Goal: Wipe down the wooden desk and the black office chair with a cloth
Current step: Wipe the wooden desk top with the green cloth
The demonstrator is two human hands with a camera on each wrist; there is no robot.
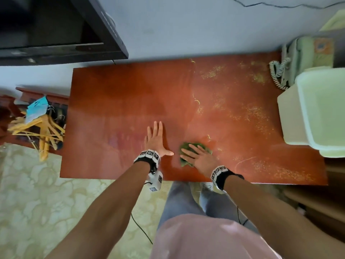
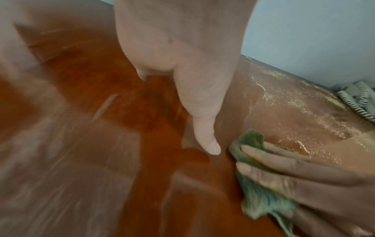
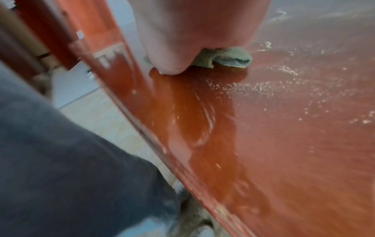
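Most of the cloth point(image 1: 199, 146) lies hidden under the right hand point(image 1: 200, 158), only its green edges showing, and in the right wrist view the palm covers all but one fold. The left wrist view is smeared by motion blur over the near desk point(image 2: 81, 160), and its left hand point(image 2: 182, 56) is cut off at the top edge. The monitor point(image 1: 315, 111) and phone point(image 1: 298, 58) run off the right edge of the head view; the hangers point(image 1: 39, 131) are too blurred to count.

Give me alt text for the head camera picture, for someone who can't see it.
Seen from above, a right hand presses a green cloth flat on a reddish wooden desk, the left hand flat beside it. Dusty specks cover the desk's right half, near a telephone.
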